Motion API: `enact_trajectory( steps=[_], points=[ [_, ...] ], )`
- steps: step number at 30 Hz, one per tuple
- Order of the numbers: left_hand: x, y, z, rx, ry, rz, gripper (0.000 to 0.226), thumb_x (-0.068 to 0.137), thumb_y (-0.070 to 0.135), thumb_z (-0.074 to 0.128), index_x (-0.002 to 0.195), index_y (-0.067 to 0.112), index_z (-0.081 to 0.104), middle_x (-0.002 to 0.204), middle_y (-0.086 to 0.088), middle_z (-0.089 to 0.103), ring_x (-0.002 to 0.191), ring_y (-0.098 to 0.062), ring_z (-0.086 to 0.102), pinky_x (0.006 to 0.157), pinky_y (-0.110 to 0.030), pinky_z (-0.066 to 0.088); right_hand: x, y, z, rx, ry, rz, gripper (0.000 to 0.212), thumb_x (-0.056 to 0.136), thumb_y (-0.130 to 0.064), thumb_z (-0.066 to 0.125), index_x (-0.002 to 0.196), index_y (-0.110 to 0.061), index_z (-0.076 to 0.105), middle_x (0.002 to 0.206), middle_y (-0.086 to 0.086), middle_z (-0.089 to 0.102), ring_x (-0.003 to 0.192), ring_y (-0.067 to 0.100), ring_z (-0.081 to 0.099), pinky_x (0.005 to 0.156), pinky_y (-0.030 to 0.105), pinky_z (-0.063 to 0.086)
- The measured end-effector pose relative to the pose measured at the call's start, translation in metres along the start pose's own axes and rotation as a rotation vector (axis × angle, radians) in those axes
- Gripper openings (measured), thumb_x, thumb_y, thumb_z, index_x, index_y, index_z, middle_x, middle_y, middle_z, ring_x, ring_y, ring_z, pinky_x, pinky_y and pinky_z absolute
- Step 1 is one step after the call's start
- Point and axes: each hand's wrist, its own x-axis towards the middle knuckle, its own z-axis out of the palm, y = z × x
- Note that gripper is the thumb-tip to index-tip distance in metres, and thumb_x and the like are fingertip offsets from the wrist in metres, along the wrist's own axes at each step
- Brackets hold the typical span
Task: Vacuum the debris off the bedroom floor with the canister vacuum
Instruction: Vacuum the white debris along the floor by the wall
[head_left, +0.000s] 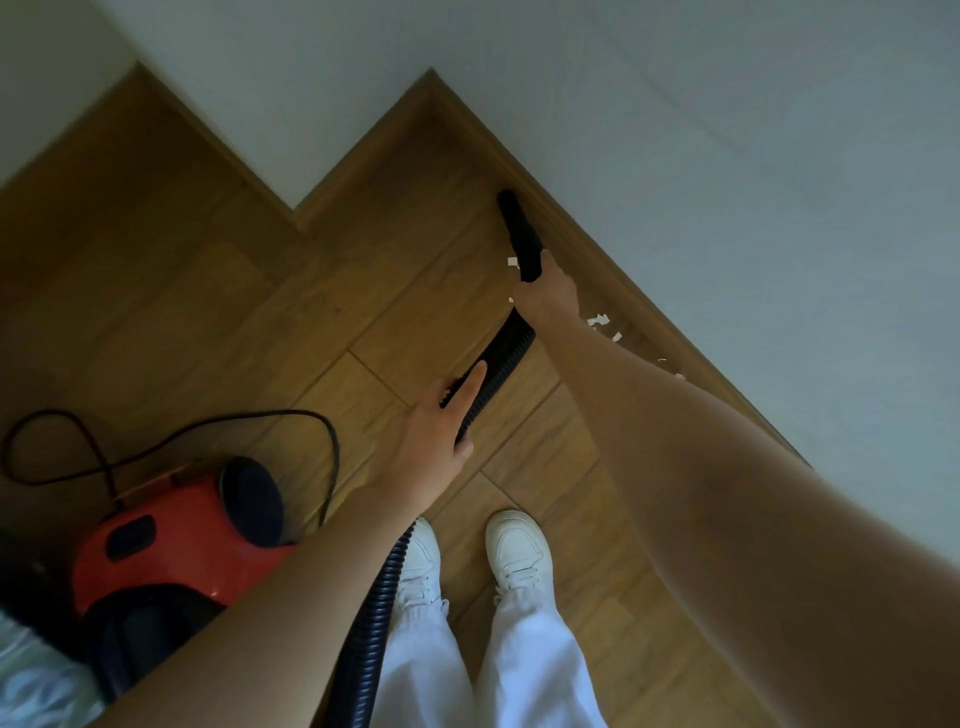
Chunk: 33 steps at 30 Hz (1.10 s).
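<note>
Gripping the nozzle (521, 234) in the right hand (545, 291), left hand (441, 436) steadying the hose (498, 358), paper scraps (602, 325) at 2 o'clock along the skirting (649, 291) remain uncollected.

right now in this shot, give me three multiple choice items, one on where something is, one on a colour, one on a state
1. Where do the white paper scraps lie?
A. along the skirting board by the wall
B. on top of the vacuum body
C. between the two shoes

2. What colour is the canister vacuum body?
A. blue
B. red with black parts
C. yellow

3. What is the right hand doing?
A. hanging free at the side
B. gripping the black nozzle
C. holding the power cord

Key: 1 A, the scraps sit on the wooden floor close to the skirting, near the nozzle. 2 B, the body at lower left is red with a black wheel and base. 3 B, its fingers wrap the nozzle's rear end, while the left hand holds the ribbed hose further back.
</note>
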Motion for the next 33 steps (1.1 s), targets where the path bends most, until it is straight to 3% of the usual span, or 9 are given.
enact_trajectory(
  steps=[4,6,10,13,19,22,25,29,33],
  points=[
    [-0.01,0.007,0.01,-0.059,0.013,0.057,0.072,0.085,0.012,0.062,0.148,0.02,0.026,0.127,-0.01,0.052,0.069,-0.009,0.043,0.052,-0.022,0.039,-0.013,0.012,-0.011,0.025,0.021,0.053,0.069,0.095,-0.022,0.052,0.153,-0.02,0.016,0.142,0.013,0.041,0.116,0.026,0.053,0.075,0.03,0.048],
    [-0.016,0.011,0.015,-0.089,0.014,0.101,0.073,0.082,0.008,0.065,0.146,0.018,0.031,0.123,-0.014,0.055,0.068,-0.011,0.048,0.052,-0.025,0.044,-0.024,0.021,-0.016,0.037,0.034,0.088,0.071,0.095,-0.027,0.053,0.154,-0.021,0.015,0.145,0.012,0.039,0.12,0.027,0.051,0.081,0.031,0.049],
    [-0.029,0.029,0.026,-0.203,-0.034,0.139,0.075,0.083,0.001,0.061,0.147,0.017,0.025,0.126,-0.017,0.049,0.086,-0.024,0.058,0.071,-0.04,0.055,-0.047,0.052,-0.03,0.084,0.057,0.146,0.068,0.095,-0.025,0.05,0.154,-0.023,0.015,0.148,0.011,0.037,0.124,0.027,0.049,0.088,0.033,0.049],
    [-0.041,0.051,0.04,-0.225,-0.07,0.157,0.075,0.082,-0.001,0.06,0.147,0.017,0.026,0.125,-0.017,0.047,0.092,-0.028,0.057,0.078,-0.042,0.053,-0.063,0.084,-0.045,0.087,0.081,0.183,0.067,0.095,-0.021,0.049,0.154,-0.024,0.016,0.147,0.01,0.038,0.121,0.026,0.052,0.08,0.03,0.051],
    [-0.069,0.092,0.091,-0.133,-0.16,0.243,0.082,0.08,0.013,0.054,0.145,0.043,0.014,0.128,0.002,0.036,0.085,-0.032,0.059,0.071,-0.042,0.054,-0.097,0.165,-0.078,0.145,0.099,0.257,0.066,0.094,-0.02,0.046,0.153,-0.028,0.017,0.142,0.008,0.045,0.113,0.026,0.057,0.087,0.037,0.055],
    [-0.091,0.131,0.11,0.066,-0.16,0.235,0.075,0.086,0.017,0.053,0.147,0.039,0.016,0.133,0.003,0.037,0.08,-0.025,0.06,0.065,-0.036,0.052,-0.118,0.213,-0.095,0.198,0.1,0.287,0.066,0.095,-0.022,0.047,0.153,-0.027,0.017,0.143,0.006,0.046,0.113,0.026,0.058,0.086,0.038,0.055],
    [-0.113,0.169,0.134,0.178,-0.151,0.301,0.074,0.086,0.015,0.055,0.148,0.033,0.02,0.132,-0.001,0.043,0.075,-0.023,0.06,0.059,-0.034,0.05,-0.138,0.263,-0.112,0.26,0.095,0.329,0.065,0.095,-0.019,0.047,0.153,-0.028,0.02,0.144,0.005,0.046,0.113,0.026,0.057,0.076,0.03,0.052],
    [-0.137,0.206,0.176,0.239,-0.133,0.432,0.083,0.067,0.006,0.072,0.139,0.023,0.036,0.112,-0.008,0.058,0.061,-0.024,0.061,0.042,-0.031,0.047,-0.162,0.328,-0.129,0.337,0.099,0.381,0.062,0.092,-0.019,0.048,0.15,-0.029,0.029,0.139,0.005,0.051,0.112,0.025,0.057,0.075,0.03,0.049],
    [-0.156,0.235,0.213,0.265,-0.153,0.517,0.086,0.063,0.002,0.072,0.138,0.023,0.036,0.111,-0.01,0.059,0.065,-0.026,0.061,0.04,-0.035,0.049,-0.186,0.385,-0.146,0.412,0.121,0.433,0.057,0.094,-0.019,0.048,0.149,-0.024,0.033,0.129,0.007,0.056,0.1,0.024,0.057,0.072,0.03,0.046]
  ],
)
